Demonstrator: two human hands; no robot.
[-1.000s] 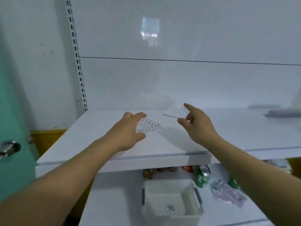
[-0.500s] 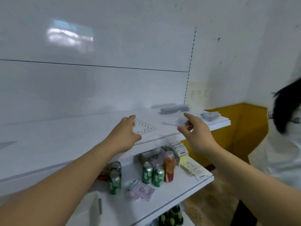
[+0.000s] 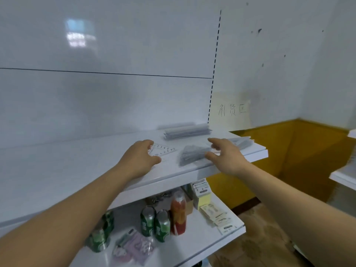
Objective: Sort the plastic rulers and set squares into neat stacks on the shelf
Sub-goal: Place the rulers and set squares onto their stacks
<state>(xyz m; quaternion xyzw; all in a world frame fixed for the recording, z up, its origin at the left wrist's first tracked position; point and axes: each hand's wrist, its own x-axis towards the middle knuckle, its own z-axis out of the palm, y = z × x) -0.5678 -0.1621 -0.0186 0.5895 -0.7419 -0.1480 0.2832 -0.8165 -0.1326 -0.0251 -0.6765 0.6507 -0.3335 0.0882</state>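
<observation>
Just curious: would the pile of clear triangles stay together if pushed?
Probably not: the pile of clear triangles looks thin and smooth, so pieces likely slide apart. It lies near the front edge of the shelf, so some could drop.

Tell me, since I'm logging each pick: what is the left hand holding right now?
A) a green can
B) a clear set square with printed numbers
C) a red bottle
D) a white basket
B: the left hand has its fingers curled round a clear set square with printed numbers, over the upper shelf.
</observation>
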